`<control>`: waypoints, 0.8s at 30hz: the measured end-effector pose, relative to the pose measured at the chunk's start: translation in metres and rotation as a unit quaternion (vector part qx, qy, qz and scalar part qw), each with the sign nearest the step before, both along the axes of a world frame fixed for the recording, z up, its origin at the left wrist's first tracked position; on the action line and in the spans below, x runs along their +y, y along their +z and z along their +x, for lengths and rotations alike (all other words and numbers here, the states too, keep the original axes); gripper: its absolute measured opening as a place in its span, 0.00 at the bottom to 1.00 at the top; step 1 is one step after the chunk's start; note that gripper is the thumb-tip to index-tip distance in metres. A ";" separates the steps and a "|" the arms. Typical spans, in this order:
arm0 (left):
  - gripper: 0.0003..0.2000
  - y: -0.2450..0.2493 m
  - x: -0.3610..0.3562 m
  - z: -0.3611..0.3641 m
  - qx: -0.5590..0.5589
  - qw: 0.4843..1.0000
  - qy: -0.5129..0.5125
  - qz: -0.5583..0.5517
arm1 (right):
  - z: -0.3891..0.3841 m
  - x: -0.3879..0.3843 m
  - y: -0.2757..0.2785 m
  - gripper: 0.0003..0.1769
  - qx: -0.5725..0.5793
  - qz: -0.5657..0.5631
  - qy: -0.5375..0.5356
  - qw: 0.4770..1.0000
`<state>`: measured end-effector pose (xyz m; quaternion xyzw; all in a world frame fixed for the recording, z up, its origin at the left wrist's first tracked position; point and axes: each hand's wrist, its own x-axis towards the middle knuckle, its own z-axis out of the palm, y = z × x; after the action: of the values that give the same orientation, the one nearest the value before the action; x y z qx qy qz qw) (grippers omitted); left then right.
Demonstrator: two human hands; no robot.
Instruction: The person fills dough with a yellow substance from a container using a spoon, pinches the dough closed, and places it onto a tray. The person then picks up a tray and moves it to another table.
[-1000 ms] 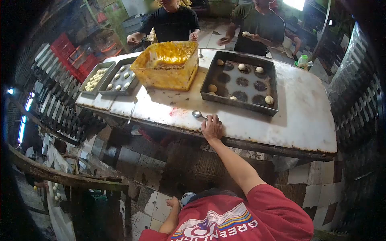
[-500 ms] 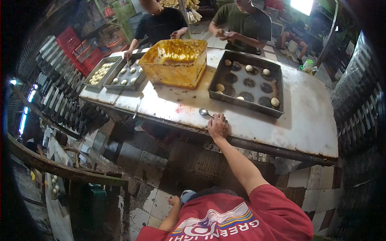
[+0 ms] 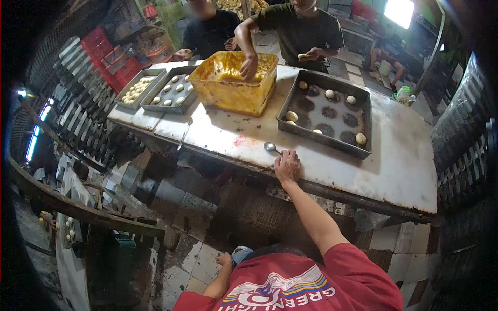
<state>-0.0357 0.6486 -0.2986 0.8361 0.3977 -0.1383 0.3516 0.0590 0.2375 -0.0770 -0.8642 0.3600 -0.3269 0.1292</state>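
Observation:
My right hand rests at the near edge of the white table, its fingers closed on the handle of a metal spoon. Low beside my body hangs my left hand; its fingers are too small to read. Beyond the spoon, to the right, lies a dark square tray with several pale dough balls near its sides. A yellow-stained tub stands left of that tray.
Two more trays hold dough balls, one beside the tub and one farther left. Another long spoon lies at the table's front. Two people stand across the table; one reaches into the tub. Metal racks stand left.
The person across the table on the right has put a hand into the tub and holds a pale piece in the other. The view has shifted slightly; my right hand remains at the spoon.

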 end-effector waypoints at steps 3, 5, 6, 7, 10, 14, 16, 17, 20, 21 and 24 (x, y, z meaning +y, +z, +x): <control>0.28 -0.003 0.001 -0.004 0.032 0.999 0.004 0.012 | -0.002 0.000 0.000 0.13 -0.004 -0.019 0.017 1.000; 0.30 -0.017 0.004 -0.006 -0.008 1.000 0.020 0.012 | 0.000 -0.001 -0.005 0.13 -0.008 -0.028 0.010 1.000; 0.30 -0.019 0.002 -0.006 -0.008 1.000 0.020 0.010 | 0.000 -0.001 -0.005 0.13 -0.008 -0.030 0.010 0.999; 0.30 -0.020 0.002 -0.006 -0.005 1.000 0.028 0.013 | 0.000 -0.001 -0.005 0.13 -0.011 -0.027 0.012 0.999; 0.30 -0.041 0.010 -0.005 -0.006 1.000 0.022 0.010 | 0.000 0.000 -0.004 0.13 -0.002 -0.022 0.011 1.000; 0.29 -0.029 -0.001 0.002 0.027 0.998 0.001 0.063 | 0.000 -0.001 -0.006 0.13 0.004 -0.014 0.013 1.000; 0.28 -0.054 0.012 0.024 0.011 0.994 -0.020 -0.107 | -0.001 -0.001 -0.004 0.13 0.004 -0.014 0.014 1.000; 0.27 -0.062 0.015 0.033 -0.004 0.961 -0.039 -0.274 | -0.001 -0.001 -0.003 0.13 0.006 -0.013 0.016 1.000; 0.26 0.131 -0.056 0.036 0.061 0.855 -0.193 -0.477 | -0.002 -0.001 -0.002 0.13 0.007 -0.006 0.022 1.000; 0.26 0.165 -0.068 0.038 0.073 0.809 -0.294 -0.503 | -0.001 -0.001 -0.004 0.13 0.007 -0.006 0.020 1.000; 0.34 0.257 -0.095 0.039 0.138 0.662 -0.474 -0.564 | 0.000 -0.003 -0.008 0.13 -0.023 -0.040 0.018 0.999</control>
<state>0.0034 0.5535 -0.0411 0.5249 -0.1625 -0.5981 0.5834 0.0593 0.2347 -0.0851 -0.8671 0.3280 -0.3586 0.1092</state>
